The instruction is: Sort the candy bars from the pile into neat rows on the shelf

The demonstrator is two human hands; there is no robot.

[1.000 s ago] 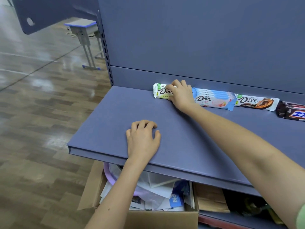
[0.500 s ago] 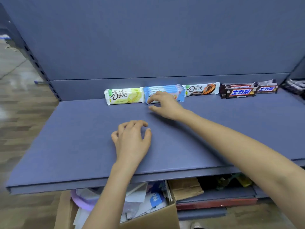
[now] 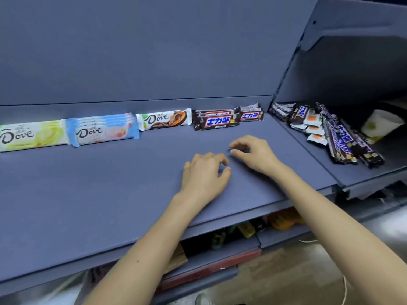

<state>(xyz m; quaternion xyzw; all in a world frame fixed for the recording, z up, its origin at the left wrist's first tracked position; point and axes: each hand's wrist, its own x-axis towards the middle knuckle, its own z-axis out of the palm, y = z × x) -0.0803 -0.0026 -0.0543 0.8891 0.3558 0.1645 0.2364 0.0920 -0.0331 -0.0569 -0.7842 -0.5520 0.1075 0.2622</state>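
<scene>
From here I see the left hand (image 3: 204, 176) resting on the shelf (image 3: 99, 194), grip slack, fingers loosely curled, empty. The right hand (image 3: 253, 153) is just beside it; whether it touches the shelf I cannot tell. Its thumb and forefinger are close together with nothing visible between them, grip released. Along the back wall the row runs: yellow Dove (image 3: 33, 135), cut off at the left edge, stacked blue Doves (image 3: 101, 130), brown Dove (image 3: 165, 119), dark bars (image 3: 217, 122) in two stacks of uncertain count. The pile (image 3: 330, 133) lies on the next shelf right, its far end in shadow beside a white cup (image 3: 381, 125). Clutter (image 3: 284, 220) below is too blurred to name
</scene>
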